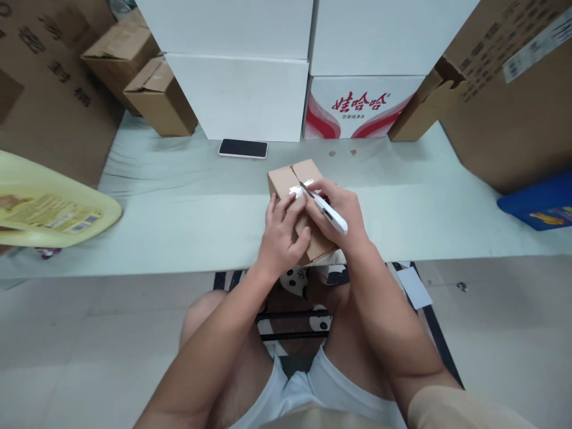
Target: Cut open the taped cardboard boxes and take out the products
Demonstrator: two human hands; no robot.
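A small brown cardboard box (pixel 280 180) lies near the table's front edge, with a top seam and clear tape (pixel 295 190) across it. My left hand (pixel 283 232) presses on the box from its left side, fingers bent over the top and thumb towards the middle, holding it in place. In my right hand (pixel 342 211) is a white utility knife (pixel 331 215), gripped like a pen. Its blade points away from me and meets the box top at the tape and seam. Both hands cover much of the box's lid.
A phone (pixel 243 148) lies behind the box. White cartons (pixel 241 98) are stacked at the back, with brown boxes (pixel 163 104) left and an open brown box (pixel 417 110) right. A yellow bottle (pixel 53 205) and a blue container (pixel 540 202) flank the table (pixel 179 232).
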